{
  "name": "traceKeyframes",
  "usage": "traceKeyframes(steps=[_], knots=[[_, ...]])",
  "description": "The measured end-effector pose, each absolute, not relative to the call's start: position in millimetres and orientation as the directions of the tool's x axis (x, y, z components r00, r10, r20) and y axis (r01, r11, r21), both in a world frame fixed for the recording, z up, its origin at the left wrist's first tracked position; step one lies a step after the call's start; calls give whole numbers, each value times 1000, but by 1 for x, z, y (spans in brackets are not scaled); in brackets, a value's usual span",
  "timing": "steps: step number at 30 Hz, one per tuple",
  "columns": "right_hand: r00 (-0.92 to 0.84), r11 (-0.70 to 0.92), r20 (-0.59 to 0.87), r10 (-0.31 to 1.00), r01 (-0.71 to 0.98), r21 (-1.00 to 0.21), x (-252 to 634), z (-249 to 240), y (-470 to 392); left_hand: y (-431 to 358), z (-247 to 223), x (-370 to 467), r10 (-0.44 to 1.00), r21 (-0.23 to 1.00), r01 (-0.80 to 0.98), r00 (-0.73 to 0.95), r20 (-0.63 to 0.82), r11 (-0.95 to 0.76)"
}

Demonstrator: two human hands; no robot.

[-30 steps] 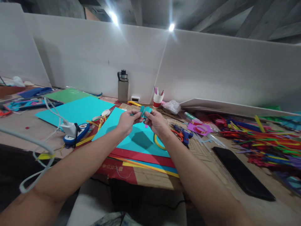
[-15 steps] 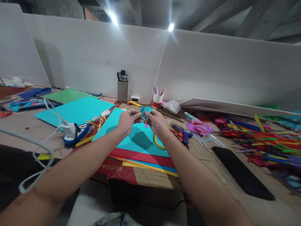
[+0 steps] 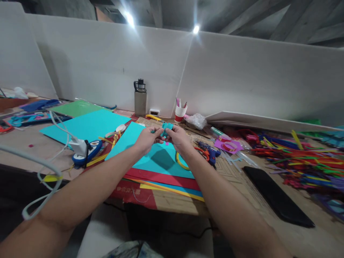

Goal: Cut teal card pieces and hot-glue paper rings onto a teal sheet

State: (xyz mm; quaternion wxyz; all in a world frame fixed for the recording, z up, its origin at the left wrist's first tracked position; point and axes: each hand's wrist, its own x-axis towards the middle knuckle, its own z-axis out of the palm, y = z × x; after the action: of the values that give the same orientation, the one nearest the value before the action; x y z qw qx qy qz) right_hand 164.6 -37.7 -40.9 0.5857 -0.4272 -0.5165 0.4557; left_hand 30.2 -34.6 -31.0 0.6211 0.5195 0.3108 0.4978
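Between my two hands, above a turquoise sheet point(image 3: 139, 163), is a small teal piece that looks like a folded or coiled strip point(image 3: 168, 126). My left hand point(image 3: 149, 138) pinches its left side with thumb and forefinger. My right hand point(image 3: 177, 137) grips its right side, thumb on the near face. The fingers cover part of the piece, so its full shape is hidden. Under my right wrist shows a yellow ring-shaped handle point(image 3: 182, 163). A tiny pink bit point(image 3: 167, 143) appears just below the hands.
Right of my hands are a blue glue gun point(image 3: 213, 154), a purple sheet with rings point(image 3: 228, 145), a black phone-like slab point(image 3: 276, 197) and a pile of colourful strips point(image 3: 309, 161). A bottle point(image 3: 140, 102) and paper cup point(image 3: 180, 113) stand behind. A blue-white power strip point(image 3: 87, 154) lies left.
The teal piece has turned in my fingers: its parallel bands now look more like a rolled loop, slightly further right. Both hands stay almost in place.
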Motion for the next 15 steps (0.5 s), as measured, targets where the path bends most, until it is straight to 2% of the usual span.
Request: traceKeyframes(steps=[3, 7, 11, 15], knots=[[55, 253, 259, 964, 98, -962, 166, -43, -37, -34, -34, 30, 929, 968, -240, 335, 158, -78], [45, 255, 269, 962, 199, -946, 168, -38, -40, -34, -37, 29, 927, 978, -119, 317, 203, -173], [4, 265, 272, 962, 201, -943, 169, -35, -43, -35, -35, 29, 919, 974, -89, 324, 226, -208], [-26, 245, 244, 969, 89, -965, 171, -34, -43, -33, -33, 28, 922, 978, -95, 327, 206, -185]])
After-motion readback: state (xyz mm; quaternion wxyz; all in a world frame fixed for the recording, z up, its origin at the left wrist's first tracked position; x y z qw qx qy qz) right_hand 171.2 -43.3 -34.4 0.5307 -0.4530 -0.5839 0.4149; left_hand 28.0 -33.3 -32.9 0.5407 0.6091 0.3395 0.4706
